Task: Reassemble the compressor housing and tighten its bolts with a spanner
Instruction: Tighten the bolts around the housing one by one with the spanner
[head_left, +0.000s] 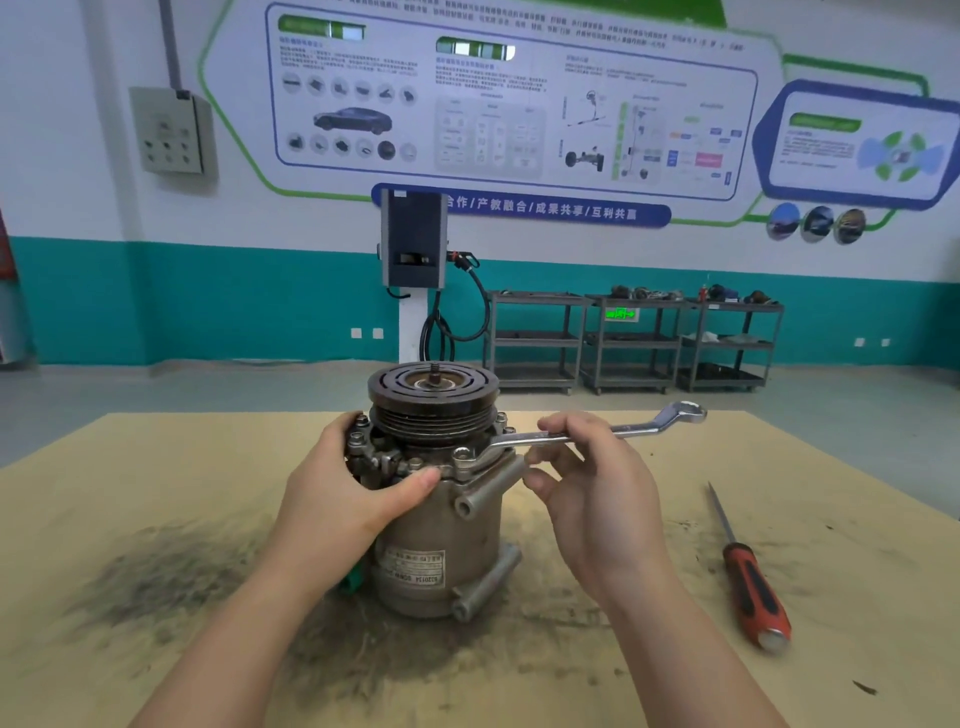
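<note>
A grey compressor (441, 540) stands upright in the middle of the table, its dark grooved pulley (434, 397) on top. Several bolts ring the flange below the pulley. My left hand (345, 486) grips the housing's upper left side, thumb across the front of the flange. My right hand (592, 478) holds the shaft of a silver ring spanner (597, 434). The spanner's near end sits on a bolt (461, 454) at the front right of the flange; its far ring end points right and away.
A red and black screwdriver (748, 577) lies on the table to the right. The tan tabletop (156, 467) carries dark grime smears around and left of the compressor. Metal trolleys (634, 340) and a wall charger (414, 239) stand far behind.
</note>
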